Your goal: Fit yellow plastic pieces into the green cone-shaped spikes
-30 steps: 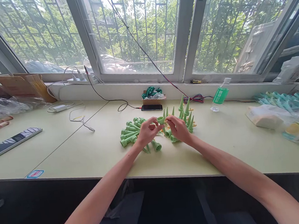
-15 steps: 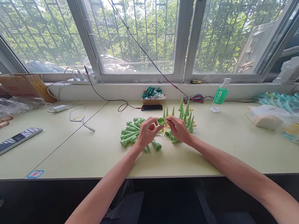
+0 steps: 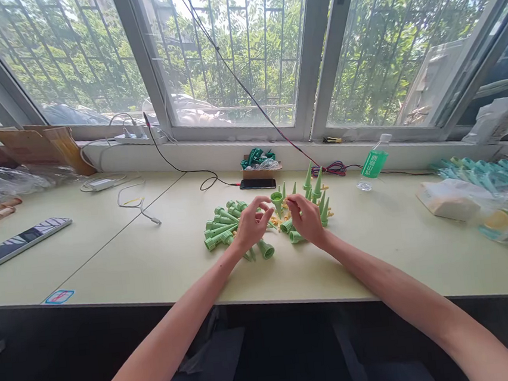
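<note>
A green plastic watering spike [image 3: 276, 198] hangs point down between my hands, its round open end facing up. My left hand [image 3: 252, 222] is on its left, thumb and fingers apart and curved, with a narrow gap to the spike. At its right side, my right hand [image 3: 305, 216] has its fingers pinched and appears to hold the spike by a small side part, which the fingers largely hide. Several green spikes [image 3: 222, 229] lie in a fan by my left hand. Behind my right hand, other spikes [image 3: 317, 185] stand point up with small yellow pegs [image 3: 325, 187].
A phone [image 3: 257, 183] lies before a small box [image 3: 261, 170] of green pieces. To the right are a water bottle [image 3: 372, 164], a tissue pack [image 3: 446, 199] and bagged teal parts [image 3: 490, 171]. White cables [image 3: 133, 202] and a long dark device [image 3: 21, 244] lie left.
My left fingers have opened and come off the spike. The spike has tipped more upright and moved slightly right, close to my right fingertips.
</note>
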Demonstrator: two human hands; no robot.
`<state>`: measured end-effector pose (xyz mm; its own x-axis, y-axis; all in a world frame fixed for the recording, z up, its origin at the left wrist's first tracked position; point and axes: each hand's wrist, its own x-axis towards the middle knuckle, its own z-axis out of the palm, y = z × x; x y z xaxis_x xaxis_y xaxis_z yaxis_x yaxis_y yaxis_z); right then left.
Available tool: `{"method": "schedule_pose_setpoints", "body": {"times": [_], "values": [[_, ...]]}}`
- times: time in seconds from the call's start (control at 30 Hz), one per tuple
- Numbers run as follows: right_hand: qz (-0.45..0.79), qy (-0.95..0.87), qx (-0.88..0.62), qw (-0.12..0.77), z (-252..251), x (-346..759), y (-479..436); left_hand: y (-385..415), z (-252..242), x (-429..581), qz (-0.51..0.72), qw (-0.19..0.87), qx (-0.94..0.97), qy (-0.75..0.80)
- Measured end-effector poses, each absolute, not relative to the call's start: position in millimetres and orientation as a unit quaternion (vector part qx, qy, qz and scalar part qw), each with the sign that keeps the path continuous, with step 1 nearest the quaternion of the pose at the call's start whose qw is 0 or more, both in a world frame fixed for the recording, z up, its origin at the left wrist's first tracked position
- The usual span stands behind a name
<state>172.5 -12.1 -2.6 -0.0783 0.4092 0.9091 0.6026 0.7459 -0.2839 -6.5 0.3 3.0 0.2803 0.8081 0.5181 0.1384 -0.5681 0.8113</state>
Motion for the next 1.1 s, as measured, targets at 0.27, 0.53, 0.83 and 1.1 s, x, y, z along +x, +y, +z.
{"method": "schedule_pose_setpoints", "body": {"times": [0.27,0.53,0.83,1.1], "values": [[-0.081,-0.761,-0.299,0.571,-3.3,172.6,-12.2,-1.0,9.2,-6.5,0.417,0.519,0.670,0.329],[-0.054,-0.803,-0.264,0.532,-1.1,173.2,-13.6,-0.9,11.3,-8.1,0.364,0.583,0.641,0.342],[-0.058,-0.799,-0.258,0.540,0.0,174.4,-12.7,-0.7,12.0,-8.9,0.366,0.598,0.633,0.329],[-0.054,-0.799,-0.269,0.535,-3.7,177.5,-9.0,-0.1,9.6,-9.7,0.368,0.603,0.634,0.315]]}}
